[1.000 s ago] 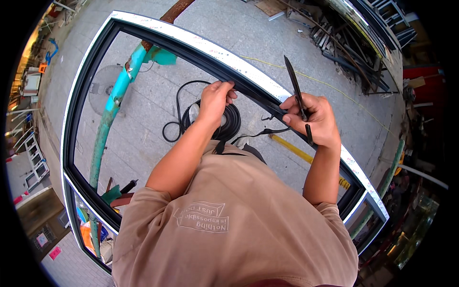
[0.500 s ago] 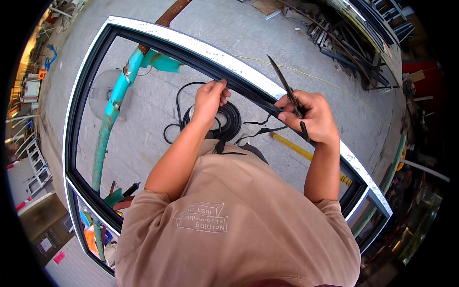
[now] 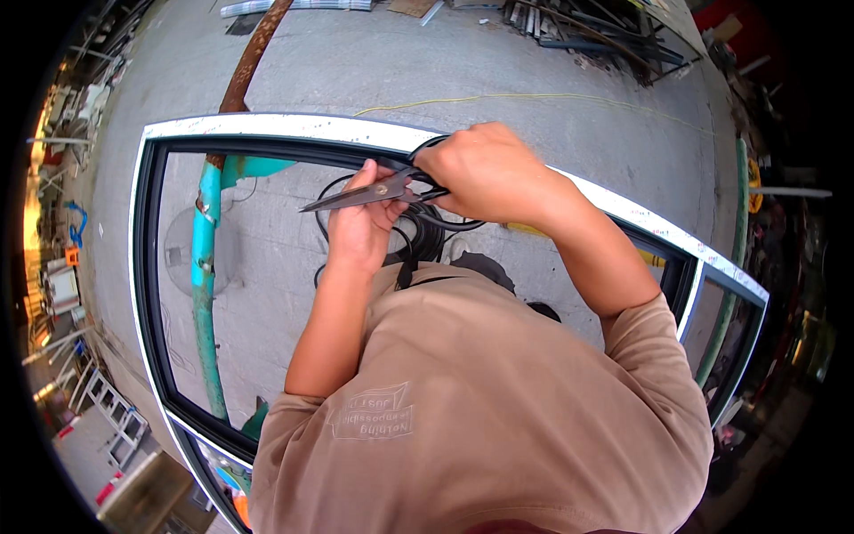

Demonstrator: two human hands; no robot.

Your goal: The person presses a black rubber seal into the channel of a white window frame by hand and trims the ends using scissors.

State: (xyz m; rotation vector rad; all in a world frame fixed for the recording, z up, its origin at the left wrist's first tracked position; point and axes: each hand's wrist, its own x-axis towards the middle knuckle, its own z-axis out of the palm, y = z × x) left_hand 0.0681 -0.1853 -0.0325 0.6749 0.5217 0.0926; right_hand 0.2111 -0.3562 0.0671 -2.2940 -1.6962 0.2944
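Observation:
My right hand [image 3: 489,173] is closed round the black handles of a pair of scissors [image 3: 378,190]. Their dark blades point left and cross in front of my left hand [image 3: 360,227], which is closed, its fingertips partly hidden by the blades; what they hold cannot be made out. Both hands are at the far bar of a large white-and-black window frame [image 3: 294,127], lined with black rubber strip [image 3: 267,149]. Below them a coil of black strip [image 3: 429,233] lies on the floor, seen through the frame's opening.
A rusty, turquoise-painted pipe [image 3: 206,285] runs under the frame on the left. The yellow bar [image 3: 527,229] lies partly behind my right forearm. Metal lengths are heaped [image 3: 592,40] at the far right, and a thin yellow line [image 3: 498,95] crosses the concrete floor.
The scissors have swung from pointing up and away to pointing left, and my right hand has moved left, close to my left hand. The view has turned, so the frame's far bar lies more level.

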